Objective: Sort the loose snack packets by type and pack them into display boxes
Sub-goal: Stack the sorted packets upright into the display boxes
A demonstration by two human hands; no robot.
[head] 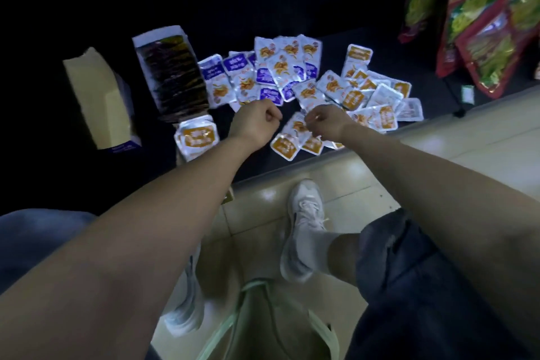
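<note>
Now, left hand (254, 123): hanging curled in a fist above the pile, nothing showing inside.
Right hand (327, 121): hovering curled over the orange packets (365, 96); pinching one or not, cannot tell.
Purple packets (263, 79): lying grouped beside the filled display box (172, 73), probably awaiting the yellow box (99, 99).

Loose snack packets (280, 73) heaped, display box (159, 35) filled
</note>
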